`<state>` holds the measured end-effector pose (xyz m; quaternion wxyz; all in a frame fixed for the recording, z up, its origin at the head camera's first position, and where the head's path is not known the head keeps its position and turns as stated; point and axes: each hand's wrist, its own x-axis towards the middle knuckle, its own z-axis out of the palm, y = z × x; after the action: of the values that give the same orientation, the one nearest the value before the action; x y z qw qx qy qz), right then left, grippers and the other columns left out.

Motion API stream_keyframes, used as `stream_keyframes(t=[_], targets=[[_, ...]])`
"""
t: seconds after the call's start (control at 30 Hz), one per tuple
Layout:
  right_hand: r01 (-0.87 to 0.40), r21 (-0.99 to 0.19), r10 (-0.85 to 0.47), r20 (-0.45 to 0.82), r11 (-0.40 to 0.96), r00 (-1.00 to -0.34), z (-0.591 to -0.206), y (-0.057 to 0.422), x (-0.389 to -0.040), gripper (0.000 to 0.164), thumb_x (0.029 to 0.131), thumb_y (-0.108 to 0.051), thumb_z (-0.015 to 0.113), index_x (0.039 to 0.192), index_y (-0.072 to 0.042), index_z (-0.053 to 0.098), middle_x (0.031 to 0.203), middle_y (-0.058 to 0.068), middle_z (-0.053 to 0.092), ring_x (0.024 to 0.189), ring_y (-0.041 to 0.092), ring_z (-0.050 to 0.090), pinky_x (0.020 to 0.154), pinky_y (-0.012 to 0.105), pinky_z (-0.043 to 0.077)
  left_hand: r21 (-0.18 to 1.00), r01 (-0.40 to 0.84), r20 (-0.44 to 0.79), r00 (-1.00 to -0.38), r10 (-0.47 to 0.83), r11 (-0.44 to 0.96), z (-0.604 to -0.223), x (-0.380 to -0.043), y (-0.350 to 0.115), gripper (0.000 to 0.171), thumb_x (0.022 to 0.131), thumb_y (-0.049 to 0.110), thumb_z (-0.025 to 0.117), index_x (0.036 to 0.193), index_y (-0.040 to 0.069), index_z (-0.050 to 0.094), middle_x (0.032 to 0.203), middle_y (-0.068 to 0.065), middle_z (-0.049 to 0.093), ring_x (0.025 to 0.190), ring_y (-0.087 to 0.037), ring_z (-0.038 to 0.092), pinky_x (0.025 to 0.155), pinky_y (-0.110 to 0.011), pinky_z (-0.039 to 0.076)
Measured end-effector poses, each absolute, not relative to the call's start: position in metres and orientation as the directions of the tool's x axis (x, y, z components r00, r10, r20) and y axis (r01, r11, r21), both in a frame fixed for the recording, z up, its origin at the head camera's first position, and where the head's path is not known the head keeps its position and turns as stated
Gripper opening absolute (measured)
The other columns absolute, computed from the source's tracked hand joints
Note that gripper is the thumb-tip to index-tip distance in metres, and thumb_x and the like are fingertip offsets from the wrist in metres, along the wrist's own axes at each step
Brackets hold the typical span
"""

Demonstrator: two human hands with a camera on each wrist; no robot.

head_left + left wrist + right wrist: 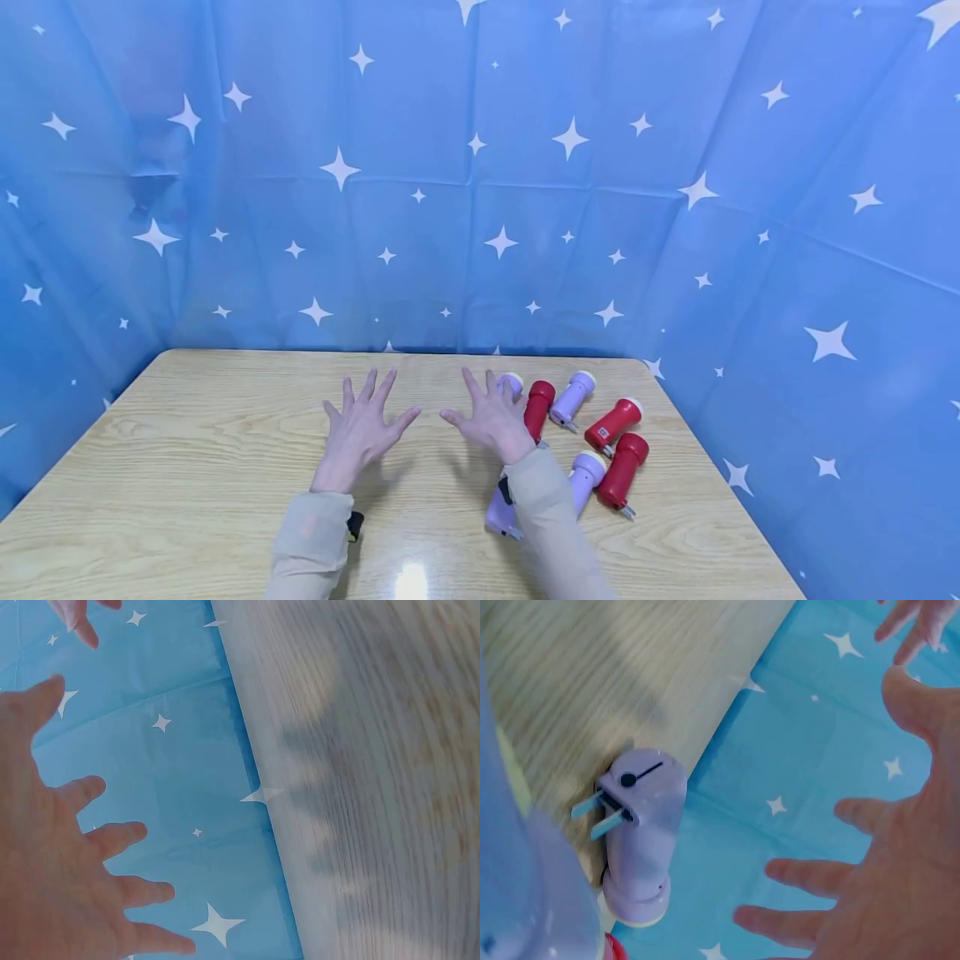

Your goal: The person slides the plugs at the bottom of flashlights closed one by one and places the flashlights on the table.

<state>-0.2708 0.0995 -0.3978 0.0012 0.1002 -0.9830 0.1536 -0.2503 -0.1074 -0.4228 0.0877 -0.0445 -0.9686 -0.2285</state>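
My left hand [360, 435] hovers over the table with its fingers spread, holding nothing. Fingers fanned out likewise, my right hand [495, 422] is held in the air near the rechargeable flashlights and overlaps some of them in the head view. A purple flashlight [512, 382] shows partly behind its fingertips, with a red flashlight [538, 408] just right of it. Another purple one [498, 514] lies by the right wrist, partly covered by the sleeve. In the right wrist view, a purple flashlight [641, 851] has two plug prongs folded out; a closer one is blurred at the left edge.
Farther right lie a purple flashlight [573, 397], a red flashlight with a white rim [613, 423], another red flashlight [624, 472] and a purple one [588, 473] beside the sleeve. Blue star-patterned cloth [420, 225] hangs behind the wooden table [187, 467].
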Motion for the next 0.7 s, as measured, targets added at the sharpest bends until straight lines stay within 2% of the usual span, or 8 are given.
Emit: stream_keyframes(t=[0.1,0.2,0.33,0.43,0.5,0.53,0.6,0.7], targets=[[-0.158,-0.312,-0.165,0.005,0.937,-0.986,-0.395,0.104,-0.276,0.078,0.087,-0.058,0.055,0.151,-0.023,0.027,0.149,0.024,0.034,0.135,0.048,0.034,0.107,0.064,0.028,0.442,0.138,0.212,-0.976,0.046,0.886,-0.423,-0.25,-0.107,0.072,0.093,0.058,0.045,0.151,0.019,0.027,0.154,-0.02,0.029,0.14,-0.054,0.015,0.104,-0.076,0.016],[-0.105,-0.304,-0.119,-0.031,0.947,-0.992,-0.393,0.111,-0.284,0.077,0.088,-0.057,0.056,0.15,-0.018,0.03,0.144,0.023,0.041,0.128,0.044,0.044,0.1,0.058,0.04,0.447,0.163,0.25,-0.967,0.052,0.88,-0.423,-0.249,-0.107,0.065,0.096,0.049,0.045,0.148,0.014,0.032,0.147,-0.022,0.041,0.137,-0.053,0.026,0.106,-0.07,0.026],[-0.031,-0.296,-0.051,-0.058,0.955,-0.997,-0.394,0.119,-0.3,0.075,0.089,-0.053,0.056,0.141,-0.001,0.04,0.137,0.026,0.047,0.122,0.041,0.051,0.093,0.052,0.047,0.438,0.198,0.29,-0.955,0.07,0.877,-0.424,-0.249,-0.106,0.058,0.098,0.042,0.045,0.145,0.008,0.039,0.139,-0.022,0.051,0.132,-0.05,0.038,0.104,-0.062,0.035],[0.012,-0.304,-0.012,-0.078,0.952,-0.997,-0.395,0.124,-0.311,0.059,0.089,-0.049,0.057,0.113,0.005,0.058,0.119,0.025,0.058,0.105,0.035,0.06,0.084,0.045,0.051,0.433,0.218,0.311,-0.947,0.081,0.875,-0.425,-0.249,-0.106,0.055,0.099,0.039,0.045,0.142,0.005,0.042,0.134,-0.022,0.055,0.128,-0.048,0.044,0.103,-0.058,0.039],[0.042,-0.302,0.007,-0.116,0.952,-0.993,-0.395,0.126,-0.317,0.05,0.09,-0.048,0.056,0.093,0.001,0.061,0.107,0.021,0.063,0.092,0.028,0.061,0.075,0.04,0.05,0.431,0.228,0.326,-0.941,0.084,0.873,-0.425,-0.249,-0.105,0.053,0.099,0.038,0.046,0.14,0.004,0.044,0.131,-0.022,0.057,0.125,-0.046,0.048,0.101,-0.056,0.042],[0.057,-0.301,0.016,-0.136,0.952,-0.991,-0.395,0.127,-0.32,0.047,0.09,-0.048,0.056,0.088,-0.001,0.062,0.104,0.018,0.064,0.087,0.026,0.06,0.072,0.038,0.049,0.431,0.232,0.333,-0.939,0.085,0.872,-0.425,-0.249,-0.105,0.052,0.099,0.037,0.046,0.139,0.004,0.046,0.13,-0.022,0.058,0.123,-0.045,0.05,0.1,-0.055,0.043],[0.089,-0.299,0.034,-0.184,0.95,-0.982,-0.395,0.128,-0.324,0.044,0.091,-0.047,0.055,0.089,-0.004,0.065,0.107,0.014,0.066,0.086,0.023,0.059,0.071,0.036,0.048,0.432,0.238,0.339,-0.937,0.088,0.87,-0.426,-0.25,-0.104,0.05,0.099,0.036,0.047,0.137,0.004,0.048,0.128,-0.022,0.06,0.121,-0.043,0.053,0.098,-0.054,0.045],[0.118,-0.289,0.055,-0.217,0.95,-0.975,-0.397,0.128,-0.326,0.043,0.092,-0.044,0.055,0.109,-0.007,0.068,0.12,0.013,0.064,0.1,0.024,0.061,0.082,0.038,0.052,0.432,0.246,0.341,-0.935,0.095,0.868,-0.428,-0.251,-0.102,0.047,0.099,0.035,0.048,0.134,0.004,0.053,0.126,-0.021,0.062,0.118,-0.041,0.056,0.096,-0.053,0.047]])
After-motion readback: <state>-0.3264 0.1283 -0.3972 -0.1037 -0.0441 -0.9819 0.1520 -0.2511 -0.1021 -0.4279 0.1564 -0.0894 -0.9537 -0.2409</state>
